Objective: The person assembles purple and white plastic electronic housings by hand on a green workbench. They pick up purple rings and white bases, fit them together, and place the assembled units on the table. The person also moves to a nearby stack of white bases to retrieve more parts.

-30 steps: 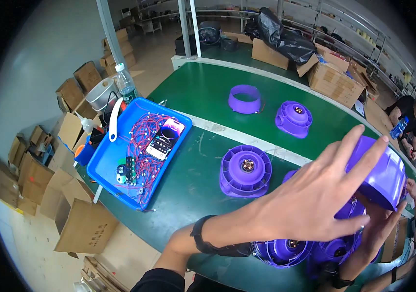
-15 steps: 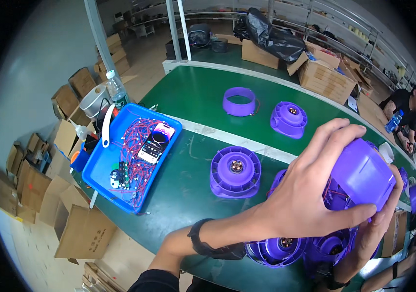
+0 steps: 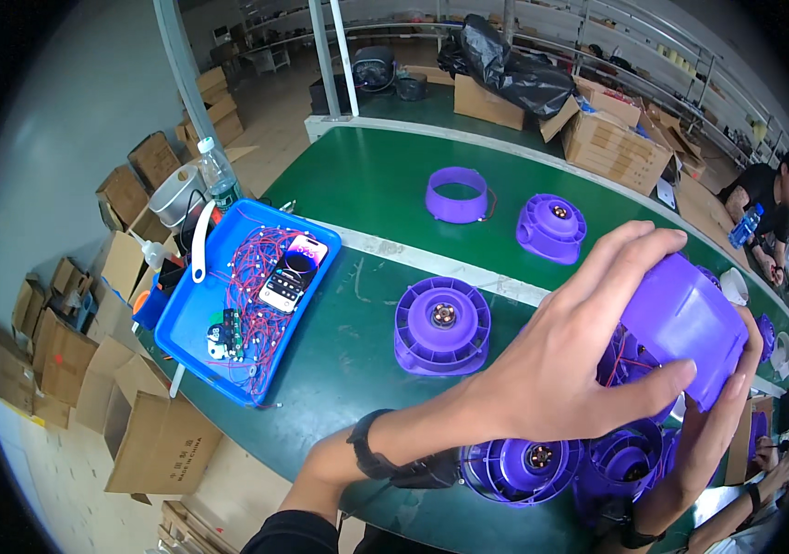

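My left hand (image 3: 565, 355) is closed around a purple plastic ring-shaped housing (image 3: 682, 325), fingers over its top and thumb across the near side. My right hand (image 3: 719, 415) grips the same part from the right, its fingers partly hidden behind it. The housing is tilted above the bench, and red wires show beside it. Under my hands sit purple fan units, one a finned unit (image 3: 535, 459) and another (image 3: 630, 462) to its right. A separate fan unit (image 3: 442, 325) stands left of my left hand. Farther back are a purple ring (image 3: 457, 196) and another fan unit (image 3: 551, 227).
On the bench's left, a blue tray (image 3: 182, 319) holds red wires, a phone (image 3: 294, 274) and small circuit boards. A plastic bottle (image 3: 217, 175) stands behind it. Cardboard boxes (image 3: 159, 443) lie at the left. A co-worker (image 3: 768, 217) sits far right; another person's hand (image 3: 787, 471) is lower right.
The housing in my hands has shifted slightly left and tilted a little, with my left thumb moving left along it. Another person's hands have moved at the lower right.
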